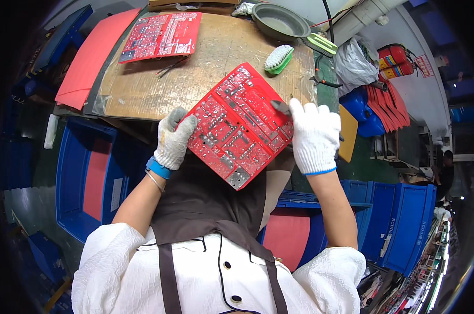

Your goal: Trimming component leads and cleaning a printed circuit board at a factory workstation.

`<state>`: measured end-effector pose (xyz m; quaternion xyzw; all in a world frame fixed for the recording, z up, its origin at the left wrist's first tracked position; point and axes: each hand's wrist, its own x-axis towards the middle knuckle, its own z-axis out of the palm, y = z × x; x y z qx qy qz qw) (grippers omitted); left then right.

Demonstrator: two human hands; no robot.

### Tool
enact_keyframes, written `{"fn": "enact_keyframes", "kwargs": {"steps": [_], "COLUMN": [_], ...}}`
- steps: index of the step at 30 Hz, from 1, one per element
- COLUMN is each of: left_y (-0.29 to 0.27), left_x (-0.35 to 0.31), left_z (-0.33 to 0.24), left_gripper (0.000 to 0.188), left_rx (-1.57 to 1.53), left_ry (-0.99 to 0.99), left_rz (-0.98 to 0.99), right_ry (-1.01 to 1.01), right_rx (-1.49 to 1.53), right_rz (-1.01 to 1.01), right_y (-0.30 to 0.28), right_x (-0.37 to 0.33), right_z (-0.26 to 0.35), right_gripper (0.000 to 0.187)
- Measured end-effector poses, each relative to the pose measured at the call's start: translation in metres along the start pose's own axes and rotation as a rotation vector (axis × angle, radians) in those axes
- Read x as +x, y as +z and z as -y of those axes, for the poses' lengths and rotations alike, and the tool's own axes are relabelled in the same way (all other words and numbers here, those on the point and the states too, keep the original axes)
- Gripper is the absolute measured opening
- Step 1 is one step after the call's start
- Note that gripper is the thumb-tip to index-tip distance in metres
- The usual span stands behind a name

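A red printed circuit board point(239, 125) with silvery solder points is held tilted in front of my apron, turned cornerwise. My left hand point(175, 138), in a worn white-grey glove, grips its left edge. At its right corner, my right hand point(316, 137), in a white knit glove with a blue cuff, is closed on the board, its grey thumb tip over the upper face. The fingers beneath the board are hidden. A second red circuit board point(162, 35) lies at the far left of the cardboard-covered table point(143, 94), with dark wire leads by its lower edge.
Beyond the board lie a green-backed scrubbing brush point(278, 58), another green brush point(321, 44), a grey basin point(281, 22) and pliers point(326, 82). Blue bins point(69, 178) stand at left and blue crates point(404, 225) at lower right. Red fire extinguishers point(395, 62) are at far right.
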<state>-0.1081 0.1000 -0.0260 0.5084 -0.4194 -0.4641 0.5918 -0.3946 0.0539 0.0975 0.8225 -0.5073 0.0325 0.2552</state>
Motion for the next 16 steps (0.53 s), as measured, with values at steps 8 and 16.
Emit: {"fn": "enact_keyframes", "kwargs": {"steps": [8, 16], "left_y": [-0.004, 0.002], "left_x": [0.001, 0.002], "left_z": [0.001, -0.005], "left_gripper": [0.014, 0.016], "left_rx": [0.000, -0.039], "left_ry": [-0.002, -0.035], "left_rz": [-0.008, -0.021], "right_ry": [0.008, 0.149], "right_rx": [-0.054, -0.029], "right_rz": [-0.038, -0.055], "right_y": [0.006, 0.015], "right_x": [0.002, -0.004], "right_z": [-0.002, -0.026], "right_gripper": [0.025, 0.025]}}
